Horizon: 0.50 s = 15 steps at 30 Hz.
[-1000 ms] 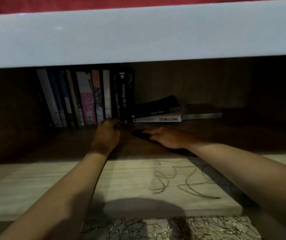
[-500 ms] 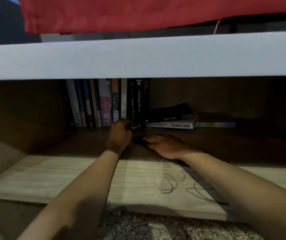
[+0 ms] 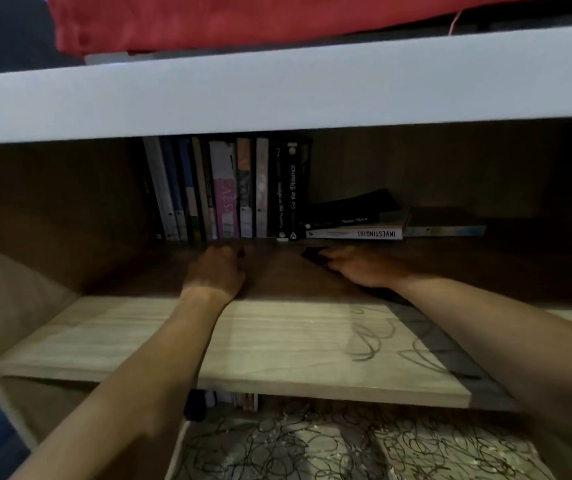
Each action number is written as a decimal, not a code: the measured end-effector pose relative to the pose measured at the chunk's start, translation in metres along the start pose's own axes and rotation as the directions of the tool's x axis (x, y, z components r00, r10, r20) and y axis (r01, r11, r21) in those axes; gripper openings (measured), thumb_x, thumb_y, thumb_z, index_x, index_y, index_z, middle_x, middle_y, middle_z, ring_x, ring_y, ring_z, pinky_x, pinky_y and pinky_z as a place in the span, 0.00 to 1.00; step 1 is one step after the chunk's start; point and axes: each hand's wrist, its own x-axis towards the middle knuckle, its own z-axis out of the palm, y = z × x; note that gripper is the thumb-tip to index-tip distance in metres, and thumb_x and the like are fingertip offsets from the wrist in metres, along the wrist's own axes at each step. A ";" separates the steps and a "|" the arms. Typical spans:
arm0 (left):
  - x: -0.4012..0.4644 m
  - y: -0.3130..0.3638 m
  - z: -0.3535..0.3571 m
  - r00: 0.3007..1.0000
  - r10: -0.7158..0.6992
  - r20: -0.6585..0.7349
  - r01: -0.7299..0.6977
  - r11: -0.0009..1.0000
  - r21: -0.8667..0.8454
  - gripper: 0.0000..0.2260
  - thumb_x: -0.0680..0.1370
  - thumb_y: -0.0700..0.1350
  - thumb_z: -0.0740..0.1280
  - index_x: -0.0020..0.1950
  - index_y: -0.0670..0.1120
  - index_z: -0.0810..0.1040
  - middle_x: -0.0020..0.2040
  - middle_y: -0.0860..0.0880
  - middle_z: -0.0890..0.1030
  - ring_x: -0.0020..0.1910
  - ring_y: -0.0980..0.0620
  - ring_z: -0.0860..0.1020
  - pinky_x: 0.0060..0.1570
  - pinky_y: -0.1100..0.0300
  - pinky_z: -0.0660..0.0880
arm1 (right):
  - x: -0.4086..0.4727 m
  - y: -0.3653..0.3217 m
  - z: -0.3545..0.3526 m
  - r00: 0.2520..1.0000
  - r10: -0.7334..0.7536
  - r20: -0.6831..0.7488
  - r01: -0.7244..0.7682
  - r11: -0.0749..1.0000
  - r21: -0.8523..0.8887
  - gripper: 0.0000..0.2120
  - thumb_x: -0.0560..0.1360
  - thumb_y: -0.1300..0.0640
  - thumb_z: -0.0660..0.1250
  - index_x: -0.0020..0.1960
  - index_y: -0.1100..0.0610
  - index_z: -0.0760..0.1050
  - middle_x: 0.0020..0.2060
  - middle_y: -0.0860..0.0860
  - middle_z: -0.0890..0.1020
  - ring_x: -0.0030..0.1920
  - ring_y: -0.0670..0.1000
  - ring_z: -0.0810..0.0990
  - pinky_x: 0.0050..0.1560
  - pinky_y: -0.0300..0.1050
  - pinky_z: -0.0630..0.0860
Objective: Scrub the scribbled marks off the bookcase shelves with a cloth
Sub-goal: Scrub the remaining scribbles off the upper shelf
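So compared with half a second back, the left hand (image 3: 217,268) has slid away from the right hand (image 3: 360,268), leaving a clear gap of dark shelf (image 3: 277,271) between them, and the view sits a touch lower, so more of the red fabric (image 3: 243,19) up top shows. Both arms reach deep into the shadowed back of the shelf. The left hand is knuckles-up, fingers (image 3: 232,251) curled, just in front of the upright books (image 3: 225,188); can't tell if it's holding anything. The right hand lies flat, palm down, fingers spread over a dark cloth (image 3: 314,255), pressing rather than gripping it. The scribbled marks (image 3: 374,337) sit on the lit front part of the shelf, near the right forearm.
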 end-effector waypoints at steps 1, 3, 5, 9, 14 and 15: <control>-0.002 -0.001 0.000 1.000 -0.003 -0.002 0.003 1.000 0.003 0.18 0.75 0.43 0.64 0.65 0.50 0.75 0.63 0.42 0.77 0.60 0.40 0.76 0.58 0.51 0.74 | -0.009 -0.009 0.004 0.999 -0.040 0.031 0.040 0.999 -0.007 0.21 0.79 0.43 0.54 0.71 0.43 0.68 0.71 0.43 0.67 0.72 0.48 0.64 0.74 0.46 0.57; -0.004 0.001 -0.001 1.000 0.005 -0.001 -0.005 1.000 -0.010 0.18 0.75 0.43 0.65 0.65 0.49 0.76 0.63 0.41 0.77 0.60 0.40 0.76 0.57 0.52 0.74 | -0.034 -0.023 0.013 0.975 -0.160 0.156 0.163 0.987 -0.010 0.20 0.82 0.47 0.54 0.73 0.44 0.64 0.71 0.39 0.64 0.72 0.42 0.59 0.72 0.37 0.51; -0.006 0.002 -0.004 1.000 0.002 -0.003 -0.002 1.000 -0.025 0.17 0.75 0.43 0.65 0.64 0.49 0.76 0.62 0.41 0.78 0.59 0.40 0.77 0.56 0.52 0.74 | -0.057 -0.024 0.010 0.938 -0.208 0.276 0.210 0.977 0.020 0.19 0.83 0.50 0.53 0.74 0.44 0.62 0.71 0.37 0.63 0.70 0.37 0.59 0.69 0.32 0.52; -0.023 0.012 -0.012 0.998 -0.040 0.039 0.040 0.999 -0.007 0.17 0.76 0.43 0.64 0.64 0.48 0.76 0.60 0.40 0.78 0.57 0.39 0.77 0.55 0.51 0.75 | -0.063 -0.023 -0.004 0.975 -0.086 0.207 0.078 0.996 0.046 0.20 0.83 0.50 0.52 0.75 0.44 0.60 0.74 0.42 0.62 0.74 0.44 0.59 0.66 0.33 0.52; -0.040 0.029 -0.010 0.999 0.019 0.042 -0.019 1.000 -0.006 0.15 0.77 0.41 0.60 0.63 0.47 0.76 0.60 0.40 0.78 0.57 0.39 0.77 0.56 0.50 0.76 | -0.086 -0.039 0.016 0.928 -0.290 0.232 0.294 0.956 0.016 0.19 0.82 0.51 0.55 0.73 0.45 0.64 0.72 0.39 0.64 0.71 0.38 0.59 0.69 0.32 0.51; -0.042 0.031 -0.010 0.998 0.020 0.052 -0.020 1.000 -0.011 0.15 0.77 0.40 0.60 0.63 0.47 0.76 0.60 0.40 0.78 0.57 0.38 0.77 0.55 0.50 0.75 | -0.082 -0.032 0.012 0.946 -0.243 0.215 0.243 0.970 0.027 0.19 0.82 0.51 0.55 0.73 0.46 0.65 0.72 0.40 0.65 0.71 0.40 0.61 0.69 0.34 0.53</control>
